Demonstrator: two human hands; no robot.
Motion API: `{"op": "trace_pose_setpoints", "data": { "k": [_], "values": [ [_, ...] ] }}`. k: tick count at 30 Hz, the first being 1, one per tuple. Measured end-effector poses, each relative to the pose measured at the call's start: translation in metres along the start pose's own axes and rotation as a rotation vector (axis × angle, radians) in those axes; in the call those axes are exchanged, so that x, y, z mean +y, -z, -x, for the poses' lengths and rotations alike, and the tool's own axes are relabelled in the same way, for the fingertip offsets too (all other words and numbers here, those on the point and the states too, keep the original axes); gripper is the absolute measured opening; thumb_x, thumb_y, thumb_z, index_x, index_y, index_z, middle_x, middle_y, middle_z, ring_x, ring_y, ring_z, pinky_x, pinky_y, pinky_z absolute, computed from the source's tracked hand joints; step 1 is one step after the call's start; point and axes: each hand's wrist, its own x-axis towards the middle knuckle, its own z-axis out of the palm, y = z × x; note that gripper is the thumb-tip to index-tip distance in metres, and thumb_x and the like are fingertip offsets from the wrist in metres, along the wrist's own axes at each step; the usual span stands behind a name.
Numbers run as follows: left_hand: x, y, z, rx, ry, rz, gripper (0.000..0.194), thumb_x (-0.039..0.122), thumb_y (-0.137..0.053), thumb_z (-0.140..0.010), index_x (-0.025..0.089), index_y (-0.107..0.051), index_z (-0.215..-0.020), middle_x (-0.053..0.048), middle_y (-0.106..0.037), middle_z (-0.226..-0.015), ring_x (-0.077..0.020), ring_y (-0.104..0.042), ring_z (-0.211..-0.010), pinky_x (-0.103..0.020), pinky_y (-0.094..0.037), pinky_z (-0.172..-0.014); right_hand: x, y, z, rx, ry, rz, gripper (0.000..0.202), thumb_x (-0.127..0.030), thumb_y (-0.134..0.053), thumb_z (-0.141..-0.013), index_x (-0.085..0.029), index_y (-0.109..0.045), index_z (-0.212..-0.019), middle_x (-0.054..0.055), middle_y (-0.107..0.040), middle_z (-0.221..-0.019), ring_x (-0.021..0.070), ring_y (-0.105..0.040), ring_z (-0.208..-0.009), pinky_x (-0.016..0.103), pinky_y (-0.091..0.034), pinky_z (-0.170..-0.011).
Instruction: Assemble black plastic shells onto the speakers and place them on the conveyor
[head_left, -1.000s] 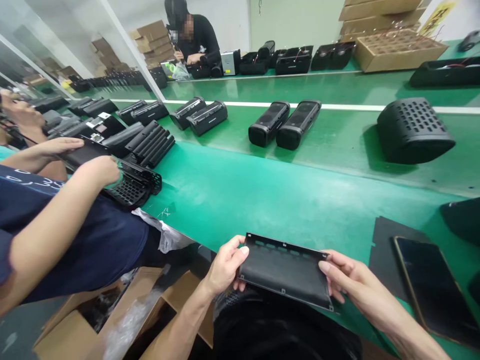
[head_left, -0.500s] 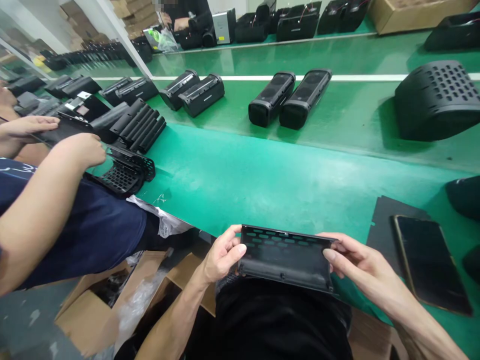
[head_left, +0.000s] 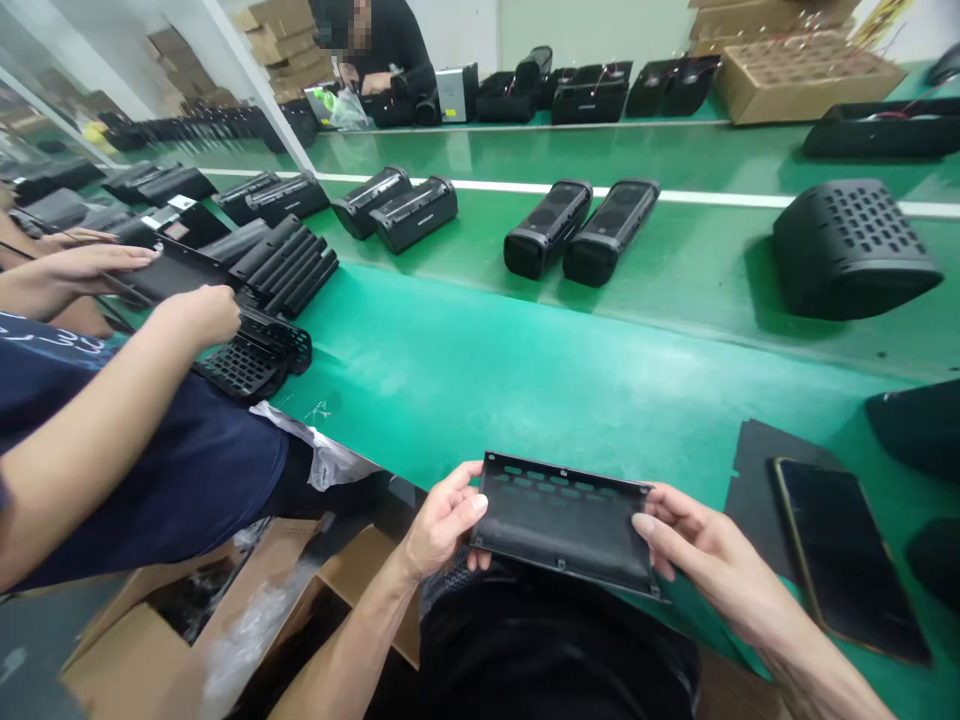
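Observation:
Between my hands is a black plastic speaker panel [head_left: 564,525], curved, with rows of oblong slots along its far edge and small screw holes round its rim. My left hand [head_left: 444,520] grips its left end, thumb on top. At the right end, my right hand [head_left: 690,535] pinches it between thumb and fingers. I hold the panel, hollow side up, above my lap at the front edge of the green table mat [head_left: 480,370]. To the right lies a phone [head_left: 851,560], partly over a flat dark sheet [head_left: 772,470].
Black speakers [head_left: 613,232] stand in pairs along the green bench, with a perforated speaker housing [head_left: 855,245] at right. On my left a co-worker's hand [head_left: 199,318] is near black parts. Open cardboard boxes [head_left: 135,650] sit below. Another person [head_left: 390,50] works across the bench.
The camera view has tilted up slightly, so more of the far bench shows. The panel is tipped a little in my hands, both still gripping its ends. The co-worker's hands have shifted slightly.

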Motion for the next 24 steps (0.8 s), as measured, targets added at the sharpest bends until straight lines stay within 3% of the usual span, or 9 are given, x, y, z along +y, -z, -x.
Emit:
{"op": "trace_pose_setpoints", "data": {
  "k": [3,6,11,18,21,24],
  "values": [
    [0.002,-0.001,0.000,0.000,-0.016,0.006,0.072,0.057,-0.073,-0.095,0.014,-0.047,-0.146,0.004,-0.065,-0.064,-0.0113,-0.061,-0.040,-0.016,-0.046,-0.036,0.001,-0.001,-0.002,0.017,-0.025,-0.068,0.054,-0.069,-0.080,-0.086,-0.023,-0.061,-0.108,-0.001,-0.056,-0.081,0.0134,-0.048,-0.063,0.026,-0.042,-0.057],
    [0.004,-0.001,0.000,0.008,-0.031,-0.008,0.072,0.058,-0.073,-0.094,0.014,-0.048,-0.146,0.003,-0.066,-0.066,-0.0113,-0.062,-0.042,-0.016,-0.047,-0.037,0.001,-0.003,-0.003,-0.006,-0.063,-0.134,0.076,-0.063,-0.090,-0.079,-0.026,-0.054,-0.135,0.002,-0.059,-0.097,0.0164,-0.053,-0.073,0.025,-0.043,-0.055],
    [0.003,0.002,0.000,0.002,-0.058,-0.014,0.071,0.057,-0.073,-0.095,0.015,-0.047,-0.147,0.002,-0.067,-0.070,-0.0115,-0.064,-0.044,-0.016,-0.048,-0.038,-0.004,-0.007,-0.004,-0.145,-0.049,-0.226,0.081,-0.049,-0.085,-0.090,-0.032,-0.038,-0.153,0.003,-0.063,-0.102,0.0209,-0.062,-0.089,0.031,-0.049,-0.071],
    [0.002,0.005,-0.002,-0.004,-0.078,0.006,0.067,0.055,-0.072,-0.096,0.016,-0.051,-0.145,0.003,-0.065,-0.067,-0.0114,-0.063,-0.044,-0.016,-0.047,-0.039,-0.011,-0.008,-0.005,-0.058,-0.022,-0.158,0.076,-0.054,-0.088,-0.085,-0.031,-0.051,-0.148,-0.003,-0.057,-0.080,0.0168,-0.053,-0.062,0.028,-0.042,-0.054],
    [0.001,0.006,-0.003,-0.015,-0.088,0.043,0.069,0.054,-0.072,-0.096,0.015,-0.048,-0.148,0.003,-0.066,-0.067,-0.0114,-0.062,-0.042,-0.016,-0.045,-0.038,-0.010,-0.009,-0.008,0.006,-0.038,-0.162,0.059,-0.063,-0.081,-0.089,-0.025,-0.060,-0.128,-0.007,-0.052,-0.064,0.0120,-0.046,-0.052,0.025,-0.039,-0.052],
    [-0.004,0.006,-0.005,-0.069,-0.153,0.164,0.075,0.064,-0.067,-0.097,0.015,-0.048,-0.150,0.001,-0.067,-0.066,-0.0125,-0.061,-0.042,-0.018,-0.044,-0.039,-0.010,-0.014,-0.012,0.073,-0.095,-0.288,0.055,-0.066,-0.087,-0.082,-0.023,-0.064,-0.107,-0.008,-0.046,-0.056,0.0105,-0.041,-0.046,0.023,-0.036,-0.044]
  ]
}}
